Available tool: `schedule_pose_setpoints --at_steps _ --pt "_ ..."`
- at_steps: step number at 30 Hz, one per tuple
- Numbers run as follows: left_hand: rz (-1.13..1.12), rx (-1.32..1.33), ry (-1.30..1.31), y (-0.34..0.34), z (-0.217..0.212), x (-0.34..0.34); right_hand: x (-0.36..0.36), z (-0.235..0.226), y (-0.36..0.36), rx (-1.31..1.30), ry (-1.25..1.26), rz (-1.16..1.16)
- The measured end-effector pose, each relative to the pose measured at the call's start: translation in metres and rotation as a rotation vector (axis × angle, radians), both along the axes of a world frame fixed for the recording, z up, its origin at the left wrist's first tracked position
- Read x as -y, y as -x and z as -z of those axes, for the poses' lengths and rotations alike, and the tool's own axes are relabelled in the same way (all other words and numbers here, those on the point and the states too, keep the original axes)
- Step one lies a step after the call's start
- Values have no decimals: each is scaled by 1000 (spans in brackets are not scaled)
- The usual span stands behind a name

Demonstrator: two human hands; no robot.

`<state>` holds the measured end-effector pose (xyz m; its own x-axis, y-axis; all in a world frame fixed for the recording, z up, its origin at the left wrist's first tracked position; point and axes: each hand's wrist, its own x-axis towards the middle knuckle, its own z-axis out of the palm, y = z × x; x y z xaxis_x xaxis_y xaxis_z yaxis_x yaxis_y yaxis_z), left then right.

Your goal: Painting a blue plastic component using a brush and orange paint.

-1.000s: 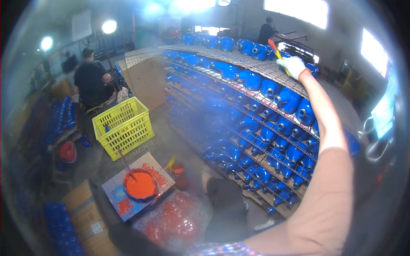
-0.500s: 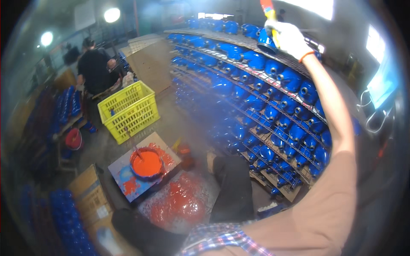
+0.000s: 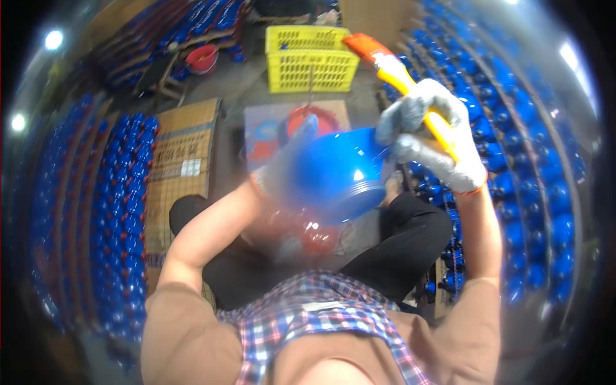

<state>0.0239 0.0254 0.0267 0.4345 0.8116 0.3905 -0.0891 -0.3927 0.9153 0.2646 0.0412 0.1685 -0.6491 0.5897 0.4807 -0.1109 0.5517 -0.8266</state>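
Observation:
A glossy blue metal housing (image 3: 343, 170), round with a ringed, machined-looking rim, is held up in front of my lap. My left hand (image 3: 285, 160), in a pale glove and smeared by motion, grips its left side. My right hand (image 3: 436, 131), in a grey-white glove, is closed on a paintbrush (image 3: 401, 77) with a yellow handle and orange-coated bristles pointing up and left. The fingertips of that hand reach the housing's right edge. Behind the housing, partly hidden, a bucket of orange-red paint (image 3: 321, 120) stands on a paint-smeared board (image 3: 256, 115) with a stick in it.
A yellow plastic crate (image 3: 311, 72) stands beyond the paint. Racks full of blue housings (image 3: 507, 135) rise on my right. Rows of blue parts with red spots (image 3: 125, 167) line the left, beside flattened cardboard (image 3: 183, 147). A red bucket (image 3: 202, 59) sits farther back left.
My right hand has come down from the top of the right-hand rack, bringing a blue housing and the brush before me. My left hand has come into view on the housing. The view has swung left.

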Motion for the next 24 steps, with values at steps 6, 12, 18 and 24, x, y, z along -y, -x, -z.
schedule_pose_setpoints --at_steps 6,12,18,24 --pt "267 710 887 9 27 73 -7 119 15 -247 488 231" --pt "-128 477 1113 24 65 86 9 224 -20 -728 1124 397" --pt "-146 -403 557 25 45 75 25 242 -23 -518 1092 717" --pt "-165 -1298 -261 12 31 65 -6 209 -2 145 488 739"
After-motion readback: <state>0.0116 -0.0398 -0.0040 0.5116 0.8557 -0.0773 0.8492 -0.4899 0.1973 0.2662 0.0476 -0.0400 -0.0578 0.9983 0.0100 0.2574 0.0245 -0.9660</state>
